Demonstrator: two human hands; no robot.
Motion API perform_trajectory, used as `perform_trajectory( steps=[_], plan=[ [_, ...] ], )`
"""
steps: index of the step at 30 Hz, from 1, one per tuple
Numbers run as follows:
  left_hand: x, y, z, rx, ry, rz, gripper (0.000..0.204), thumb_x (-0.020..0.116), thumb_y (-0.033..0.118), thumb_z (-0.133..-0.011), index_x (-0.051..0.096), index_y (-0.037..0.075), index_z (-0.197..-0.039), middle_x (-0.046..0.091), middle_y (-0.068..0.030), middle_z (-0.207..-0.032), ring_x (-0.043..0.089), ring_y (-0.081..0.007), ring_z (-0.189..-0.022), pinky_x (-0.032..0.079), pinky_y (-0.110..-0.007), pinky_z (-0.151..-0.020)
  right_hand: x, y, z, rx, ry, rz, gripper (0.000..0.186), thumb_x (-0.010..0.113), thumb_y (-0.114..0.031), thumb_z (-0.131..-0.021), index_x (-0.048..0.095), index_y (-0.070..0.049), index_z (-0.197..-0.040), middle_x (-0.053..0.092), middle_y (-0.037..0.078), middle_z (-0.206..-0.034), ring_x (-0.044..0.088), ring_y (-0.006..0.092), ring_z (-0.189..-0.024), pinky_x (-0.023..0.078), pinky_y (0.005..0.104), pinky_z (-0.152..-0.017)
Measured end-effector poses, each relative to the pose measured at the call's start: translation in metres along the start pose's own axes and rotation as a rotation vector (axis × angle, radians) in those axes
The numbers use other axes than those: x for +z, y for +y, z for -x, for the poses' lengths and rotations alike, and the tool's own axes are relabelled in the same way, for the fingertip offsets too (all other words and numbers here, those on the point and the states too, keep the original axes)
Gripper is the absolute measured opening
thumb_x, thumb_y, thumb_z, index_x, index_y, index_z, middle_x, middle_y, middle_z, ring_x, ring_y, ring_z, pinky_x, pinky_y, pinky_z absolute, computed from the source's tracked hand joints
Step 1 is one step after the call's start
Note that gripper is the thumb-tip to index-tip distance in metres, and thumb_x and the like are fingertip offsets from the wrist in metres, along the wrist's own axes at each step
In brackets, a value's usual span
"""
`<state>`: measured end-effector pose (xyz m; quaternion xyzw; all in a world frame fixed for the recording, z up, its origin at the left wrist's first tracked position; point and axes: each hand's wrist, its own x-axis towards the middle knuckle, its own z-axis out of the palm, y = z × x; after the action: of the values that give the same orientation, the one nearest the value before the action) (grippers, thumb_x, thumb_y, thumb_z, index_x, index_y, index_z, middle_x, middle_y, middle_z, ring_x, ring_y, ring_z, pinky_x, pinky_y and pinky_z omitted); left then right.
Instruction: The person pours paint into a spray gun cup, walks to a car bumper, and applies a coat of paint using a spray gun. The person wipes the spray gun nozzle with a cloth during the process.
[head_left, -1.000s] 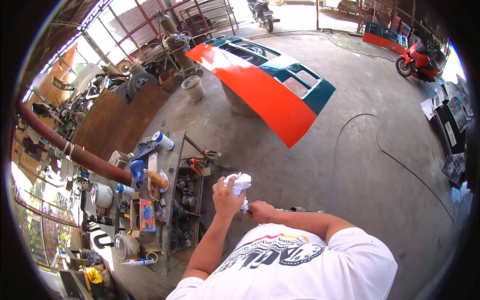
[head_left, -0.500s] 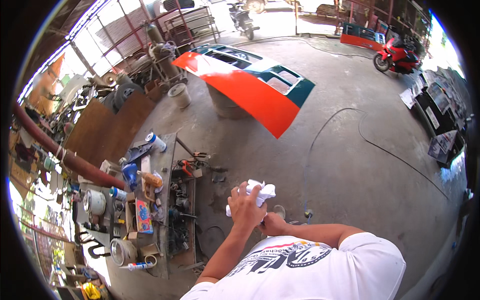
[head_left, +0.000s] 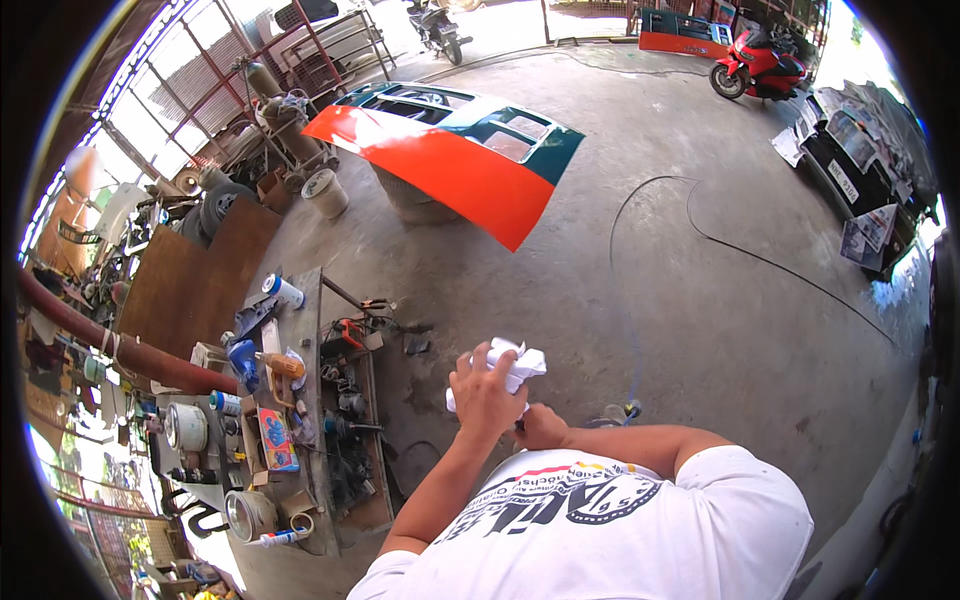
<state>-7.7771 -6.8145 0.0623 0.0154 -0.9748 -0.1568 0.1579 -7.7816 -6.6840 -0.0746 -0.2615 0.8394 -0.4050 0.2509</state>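
White cloth (head_left: 522, 366): bunched and gripped ahead of the shirt (head_left: 640, 540).
The cloth is held above the concrete floor (head_left: 500, 300), right of the cluttered workbench (head_left: 310, 322) and well apart from the orange-and-green panel (head_left: 460, 185). It is clasped by the left hand (head_left: 485, 395), whose fingers are bent and partly spread over it. The right hand (head_left: 543, 427) is placed just beside, apparently curled; its closure and contents cannot be told. The step in hand is judged to be gripping the cloth; for any next move, a secure left-hand hold is called for.
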Motion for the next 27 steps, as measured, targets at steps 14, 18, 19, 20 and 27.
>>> perform_trajectory(
  steps=[14, 18, 19, 20, 27],
  plan=[
    [0.063, 0.094, -0.054, 0.048, 0.04, 0.023, 0.054, 0.081, 0.019, -0.063, 0.068, 0.023, -0.115, 0.056, -0.0108, -0.128, 0.053, -0.0368, -0.116, 0.045, -0.049, -0.087, -0.098, 0.091, 0.015, -0.049, 0.036, -0.034, 0.03, 0.071, -0.025, -0.082, 0.069, -0.007, -0.104, 0.07, 0.025, -0.086, 0.067, 0.0466, -0.086, 0.055, 0.0529, -0.075],
    [0.088, 0.102, -0.056, -0.025, -0.005, 0.067, 0.055, 0.081, 0.02, -0.061, 0.068, 0.023, -0.114, 0.055, -0.0111, -0.129, 0.052, -0.0366, -0.116, 0.045, -0.05, -0.089, -0.115, 0.109, 0.022, -0.052, -0.072, -0.083, 0.032, 0.071, -0.024, -0.081, 0.068, -0.004, -0.106, 0.07, 0.025, -0.087, 0.068, 0.0456, -0.086, 0.055, 0.0508, -0.075],
    [0.093, 0.105, -0.067, -0.091, -0.043, 0.109, 0.056, 0.082, 0.02, -0.06, 0.068, 0.023, -0.114, 0.055, -0.0107, -0.13, 0.052, -0.0363, -0.117, 0.044, -0.05, -0.089, -0.122, 0.117, 0.018, -0.04, -0.096, -0.09, 0.033, 0.071, -0.023, -0.081, 0.068, -0.004, -0.107, 0.07, 0.025, -0.087, 0.068, 0.0453, -0.086, 0.055, 0.0502, -0.075],
    [0.094, 0.11, -0.064, -0.062, -0.022, 0.094, 0.055, 0.082, 0.02, -0.06, 0.068, 0.023, -0.113, 0.056, -0.0113, -0.128, 0.053, -0.0368, -0.115, 0.044, -0.049, -0.088, -0.121, 0.12, 0.021, -0.101, -0.077, -0.153, 0.033, 0.071, -0.022, -0.079, 0.067, -0.004, -0.107, 0.07, 0.024, -0.086, 0.069, 0.0442, -0.086, 0.055, 0.0498, -0.075],
    [0.108, 0.112, -0.045, -0.032, 0.014, 0.03, 0.056, 0.079, 0.023, -0.062, 0.068, 0.023, -0.117, 0.055, -0.0117, -0.129, 0.055, -0.0379, -0.113, 0.048, -0.05, -0.085, -0.12, 0.136, 0.031, -0.059, -0.168, -0.211, 0.025, 0.067, -0.015, -0.079, 0.072, -0.004, -0.1, 0.071, 0.02, -0.084, 0.068, 0.0385, -0.073, 0.054, 0.0453, -0.073]
  ],
)
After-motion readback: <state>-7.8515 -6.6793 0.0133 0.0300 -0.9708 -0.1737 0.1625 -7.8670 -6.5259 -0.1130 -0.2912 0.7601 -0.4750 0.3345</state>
